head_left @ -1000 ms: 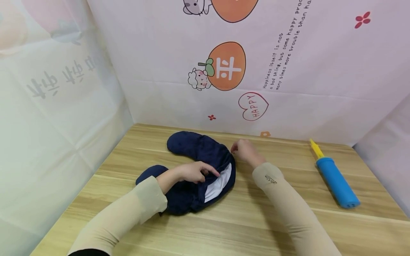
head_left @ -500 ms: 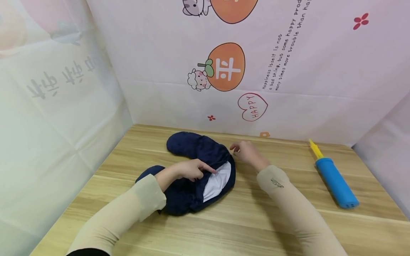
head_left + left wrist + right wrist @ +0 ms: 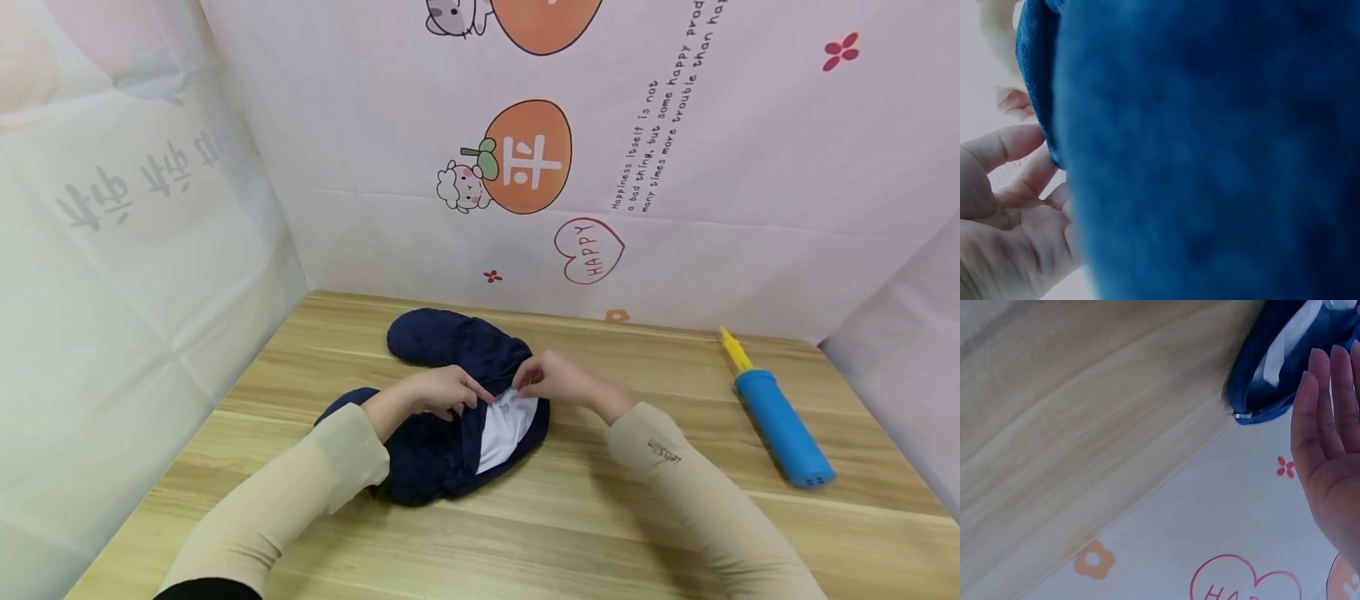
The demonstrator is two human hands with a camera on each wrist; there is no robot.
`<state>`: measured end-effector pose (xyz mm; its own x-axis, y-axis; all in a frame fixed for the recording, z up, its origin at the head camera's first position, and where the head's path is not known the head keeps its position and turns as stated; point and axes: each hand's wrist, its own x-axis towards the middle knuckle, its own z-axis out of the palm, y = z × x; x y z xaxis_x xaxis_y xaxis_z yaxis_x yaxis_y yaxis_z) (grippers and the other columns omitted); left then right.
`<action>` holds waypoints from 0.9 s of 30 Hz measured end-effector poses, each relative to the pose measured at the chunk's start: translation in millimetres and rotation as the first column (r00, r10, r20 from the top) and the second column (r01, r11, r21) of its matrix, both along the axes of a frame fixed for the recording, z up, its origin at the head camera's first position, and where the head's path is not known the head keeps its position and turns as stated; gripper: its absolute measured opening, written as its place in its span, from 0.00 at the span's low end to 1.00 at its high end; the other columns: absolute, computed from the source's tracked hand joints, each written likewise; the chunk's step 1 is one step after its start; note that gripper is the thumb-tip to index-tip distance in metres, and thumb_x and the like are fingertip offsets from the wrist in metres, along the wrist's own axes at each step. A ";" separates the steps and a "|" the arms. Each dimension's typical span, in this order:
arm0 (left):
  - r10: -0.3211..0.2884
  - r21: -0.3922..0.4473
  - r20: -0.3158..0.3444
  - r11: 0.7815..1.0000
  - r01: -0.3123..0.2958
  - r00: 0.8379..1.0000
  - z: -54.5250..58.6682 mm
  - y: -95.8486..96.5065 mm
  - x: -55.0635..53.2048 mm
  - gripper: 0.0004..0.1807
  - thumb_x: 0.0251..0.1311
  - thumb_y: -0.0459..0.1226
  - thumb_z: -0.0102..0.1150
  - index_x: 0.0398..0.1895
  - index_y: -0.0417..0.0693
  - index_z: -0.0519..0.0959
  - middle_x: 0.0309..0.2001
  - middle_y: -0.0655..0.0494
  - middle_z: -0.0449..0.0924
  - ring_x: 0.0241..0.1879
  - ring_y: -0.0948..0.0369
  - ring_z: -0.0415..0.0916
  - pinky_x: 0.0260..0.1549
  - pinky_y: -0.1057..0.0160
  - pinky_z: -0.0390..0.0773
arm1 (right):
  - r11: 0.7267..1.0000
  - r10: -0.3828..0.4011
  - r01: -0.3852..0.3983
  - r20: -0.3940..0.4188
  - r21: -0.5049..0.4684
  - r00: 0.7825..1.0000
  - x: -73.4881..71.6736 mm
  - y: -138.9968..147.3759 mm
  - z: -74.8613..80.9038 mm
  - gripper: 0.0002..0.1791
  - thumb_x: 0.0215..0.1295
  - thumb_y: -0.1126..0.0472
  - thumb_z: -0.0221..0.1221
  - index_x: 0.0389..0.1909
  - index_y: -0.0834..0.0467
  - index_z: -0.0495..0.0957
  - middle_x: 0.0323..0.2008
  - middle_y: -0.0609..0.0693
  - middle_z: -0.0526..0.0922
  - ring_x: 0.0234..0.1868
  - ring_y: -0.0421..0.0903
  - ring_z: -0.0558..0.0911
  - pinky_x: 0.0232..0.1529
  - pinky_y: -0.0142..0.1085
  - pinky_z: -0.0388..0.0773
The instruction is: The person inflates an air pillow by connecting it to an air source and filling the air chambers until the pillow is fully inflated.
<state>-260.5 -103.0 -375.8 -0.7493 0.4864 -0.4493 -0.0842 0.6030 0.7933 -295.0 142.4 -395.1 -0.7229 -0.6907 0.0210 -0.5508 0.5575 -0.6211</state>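
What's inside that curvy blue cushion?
White material shows through the opening in the blue cushion, with the left hand and right hand right by it. Whatever lies deeper can't be seen: the white material and the cushion's blue cloth cover it.

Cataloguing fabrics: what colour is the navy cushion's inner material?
The inner material is white, seen best in the head view.

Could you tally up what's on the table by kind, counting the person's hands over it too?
Pillow: 1 (navy U-shaped pillow, open with white showing inside)
Pump: 1 (blue pump with a yellow nozzle)
Hands: 2 (left hand and right hand, both at the pillow's opening)
Total: 4
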 end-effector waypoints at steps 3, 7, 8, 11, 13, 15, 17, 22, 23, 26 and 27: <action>0.058 0.048 0.059 0.997 -0.061 0.997 -1.5 -2.6 -1.1 0.17 0.74 0.33 0.52 0.61 0.42 0.83 0.54 0.52 0.81 0.39 0.61 0.82 0.36 0.61 0.83 | 0.998 0.052 -0.052 0.028 0.024 0.998 2.0 -5.5 -3.9 0.03 0.64 0.70 0.68 0.38 0.64 0.87 0.34 0.49 0.87 0.36 0.38 0.82 0.39 0.32 0.80; 0.107 0.096 0.081 0.989 -0.114 0.991 -6.7 -2.7 -3.5 0.15 0.75 0.34 0.55 0.58 0.39 0.84 0.60 0.48 0.80 0.35 0.64 0.81 0.43 0.57 0.85 | 0.996 0.072 -0.076 0.057 0.055 0.996 3.6 -12.5 -8.9 0.05 0.62 0.71 0.68 0.39 0.64 0.86 0.35 0.49 0.87 0.36 0.37 0.82 0.40 0.31 0.80; 0.112 0.100 0.070 0.988 -0.119 0.991 -7.8 -2.2 -3.7 0.15 0.74 0.33 0.55 0.57 0.38 0.84 0.56 0.49 0.82 0.29 0.67 0.76 0.42 0.58 0.85 | 0.995 0.075 -0.078 0.052 0.063 0.996 3.8 -14.2 -10.2 0.06 0.61 0.72 0.68 0.39 0.64 0.86 0.35 0.49 0.87 0.37 0.37 0.82 0.40 0.31 0.80; 0.128 0.102 0.033 0.986 -0.131 0.991 -10.3 -0.1 -3.5 0.14 0.71 0.28 0.57 0.56 0.38 0.85 0.45 0.54 0.82 0.20 0.69 0.63 0.38 0.62 0.84 | 0.994 0.060 -0.063 0.034 0.089 0.998 4.5 -19.4 -13.3 0.06 0.61 0.71 0.68 0.38 0.61 0.87 0.35 0.47 0.87 0.37 0.36 0.82 0.41 0.30 0.79; 0.143 0.101 0.005 0.984 -0.143 0.990 -11.5 1.4 -3.2 0.14 0.69 0.26 0.58 0.54 0.38 0.86 0.41 0.54 0.82 0.18 0.67 0.61 0.35 0.64 0.84 | 0.994 0.054 -0.055 0.007 0.099 0.998 4.9 -21.5 -15.4 0.05 0.61 0.70 0.68 0.37 0.60 0.87 0.35 0.46 0.87 0.37 0.36 0.82 0.40 0.31 0.80; 0.169 0.109 -0.010 0.980 -0.167 0.985 -12.0 3.0 -3.1 0.15 0.66 0.24 0.59 0.53 0.38 0.86 0.44 0.52 0.83 0.21 0.66 0.65 0.34 0.64 0.83 | 0.995 0.043 -0.042 -0.009 0.096 0.999 5.2 -22.4 -16.7 0.04 0.62 0.69 0.68 0.36 0.59 0.87 0.34 0.46 0.87 0.36 0.36 0.82 0.40 0.31 0.80; 0.193 0.120 -0.029 0.975 -0.188 0.981 -12.4 3.9 -3.0 0.15 0.64 0.23 0.60 0.51 0.37 0.87 0.50 0.50 0.84 0.26 0.65 0.69 0.34 0.65 0.82 | 0.996 0.036 -0.035 -0.012 0.080 0.999 5.6 -22.5 -17.2 0.03 0.62 0.69 0.68 0.35 0.59 0.87 0.35 0.47 0.87 0.36 0.37 0.82 0.40 0.31 0.80; 0.219 0.163 -0.073 0.965 -0.206 0.973 -13.5 5.2 -2.4 0.16 0.58 0.18 0.62 0.49 0.34 0.87 0.40 0.51 0.84 0.20 0.67 0.65 0.23 0.70 0.71 | 0.998 0.033 -0.032 -0.037 0.045 0.999 9.4 -20.6 -12.6 0.03 0.63 0.68 0.69 0.36 0.59 0.88 0.33 0.46 0.87 0.35 0.36 0.82 0.39 0.31 0.80; 0.221 0.172 -0.082 0.964 -0.205 0.972 -13.9 5.8 -2.7 0.17 0.57 0.17 0.62 0.49 0.33 0.87 0.35 0.52 0.82 0.18 0.67 0.61 0.22 0.70 0.68 | 0.999 0.034 -0.032 -0.052 0.040 0.998 10.3 -20.1 -11.5 0.03 0.63 0.68 0.69 0.36 0.59 0.88 0.33 0.45 0.87 0.35 0.36 0.82 0.39 0.31 0.80; 0.213 0.162 -0.169 0.969 -0.186 0.962 -14.0 7.9 -3.1 0.18 0.53 0.16 0.65 0.46 0.34 0.88 0.32 0.53 0.79 0.19 0.67 0.60 0.23 0.70 0.68 | 0.999 0.030 -0.028 -0.095 0.023 0.995 12.8 -18.9 -8.9 0.03 0.62 0.68 0.70 0.36 0.58 0.88 0.33 0.44 0.87 0.34 0.36 0.81 0.37 0.32 0.80; 0.207 0.142 -0.221 0.974 -0.178 0.953 -13.5 9.0 -3.0 0.17 0.51 0.17 0.67 0.45 0.36 0.88 0.34 0.53 0.81 0.22 0.66 0.64 0.26 0.69 0.70 | 1.000 0.029 -0.027 -0.107 0.016 0.994 13.4 -18.4 -8.4 0.03 0.62 0.68 0.70 0.36 0.59 0.88 0.33 0.44 0.87 0.34 0.36 0.81 0.37 0.32 0.79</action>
